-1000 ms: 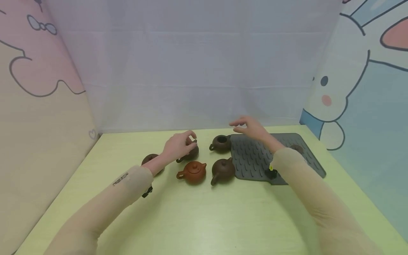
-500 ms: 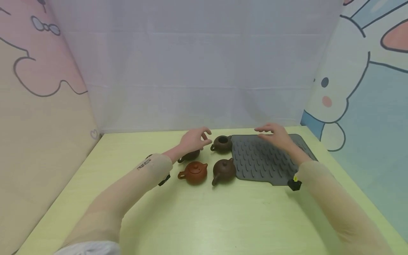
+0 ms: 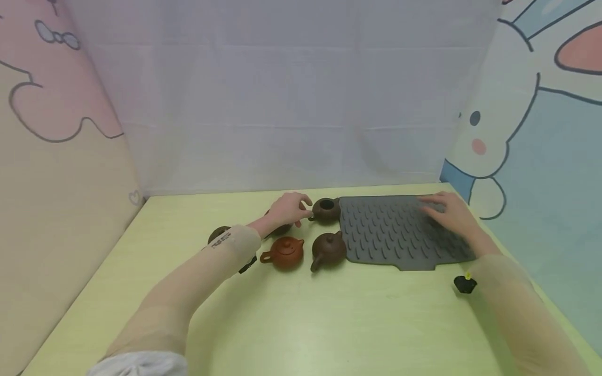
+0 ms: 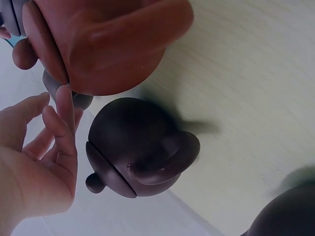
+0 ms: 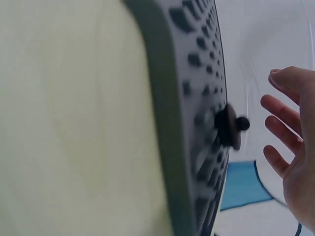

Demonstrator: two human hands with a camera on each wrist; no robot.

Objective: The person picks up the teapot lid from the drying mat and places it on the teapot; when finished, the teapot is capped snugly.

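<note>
My left hand hovers above a dark lidded teapot that it partly covers in the head view. Its fingertips are right at the handle of a dark teapot without a lid, with fingers loosely bent and thumb apart from them. In front sits a reddish-brown lidded teapot, and right of it a larger dark brown teapot. My right hand is raised over the grey mat, fingers extended and holding nothing. A dark lid with a round knob rests on that mat, hidden behind the right hand in the head view.
Another dark teapot stands at the left, partly behind the left sleeve. The mat lies on the right half of the pale table, beside the teapots. Fabric walls enclose the back and both sides.
My right hand has moved rightward across the mat, from near the lidless teapot to its right side. My left hand has shifted right, from over the dark lidded teapot toward the lidless one's handle.
</note>
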